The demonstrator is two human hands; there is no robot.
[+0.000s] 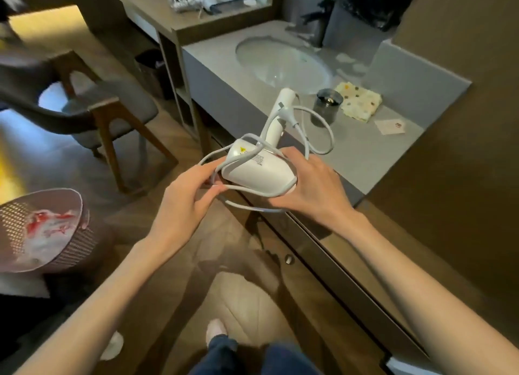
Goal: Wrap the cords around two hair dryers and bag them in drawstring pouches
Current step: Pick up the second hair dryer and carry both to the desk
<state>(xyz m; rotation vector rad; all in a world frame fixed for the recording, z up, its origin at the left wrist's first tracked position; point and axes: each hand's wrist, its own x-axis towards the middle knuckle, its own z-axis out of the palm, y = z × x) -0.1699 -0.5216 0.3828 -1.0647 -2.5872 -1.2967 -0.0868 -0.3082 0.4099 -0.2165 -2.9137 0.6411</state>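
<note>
We recorded a grey vanity counter [365, 161] with an oval basin [283, 62] set in it, and a wooden chair [112, 116] to its left. The white hair dryer [261, 172] was held in the air over the counter's front edge, handle pointing away. The right hand [309, 189] grasped its body. The left hand [185, 195] pinched the cord [333, 137], looped loosely around that body. A spotted pouch [361, 102] lay flat on the counter beside a dark glass [328, 105].

The person wears blue jeans [252, 359] and pale slippers [215, 329].
</note>
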